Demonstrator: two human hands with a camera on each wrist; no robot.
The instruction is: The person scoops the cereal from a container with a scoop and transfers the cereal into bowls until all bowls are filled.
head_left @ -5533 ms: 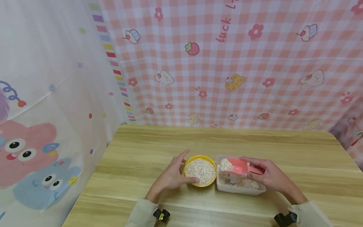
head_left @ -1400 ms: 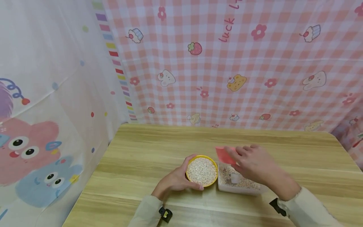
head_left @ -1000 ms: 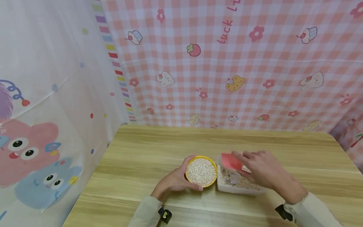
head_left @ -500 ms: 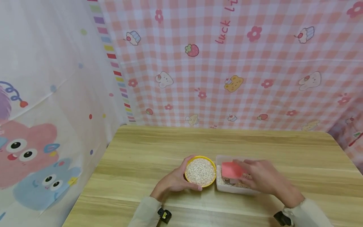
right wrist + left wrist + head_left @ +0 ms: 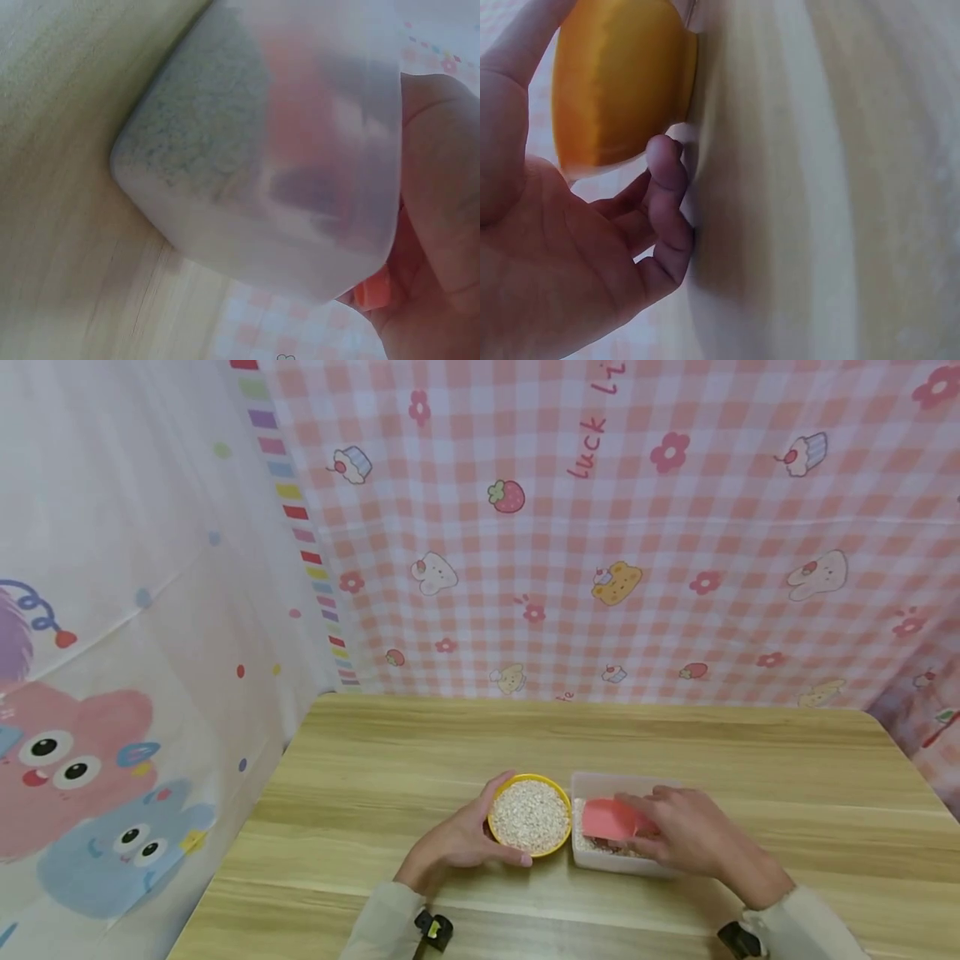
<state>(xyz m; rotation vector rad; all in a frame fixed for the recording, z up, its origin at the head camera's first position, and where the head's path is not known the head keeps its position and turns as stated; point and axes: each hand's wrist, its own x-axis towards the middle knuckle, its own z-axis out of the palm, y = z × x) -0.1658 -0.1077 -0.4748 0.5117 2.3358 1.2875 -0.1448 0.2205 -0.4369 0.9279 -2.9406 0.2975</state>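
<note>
Two hands work side by side on the tabletop (image 5: pixel 360 752). The left hand (image 5: pixel 450 843) cups the yellow bowl (image 5: pixel 530 814) of oats, steadying it. Just right, touching it, the translucent container (image 5: pixel 592 860) holds more oats; the right hand (image 5: pixel 686 839) grips the pink scoop (image 5: pixel 609 819), lowered into it.

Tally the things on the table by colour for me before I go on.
Yellow: 1, the bowl of oats, held by the left hand.
Pink: 1, the scoop, held by the right hand.
Translucent white: 1, the container of oats.
Total: 3.
</note>
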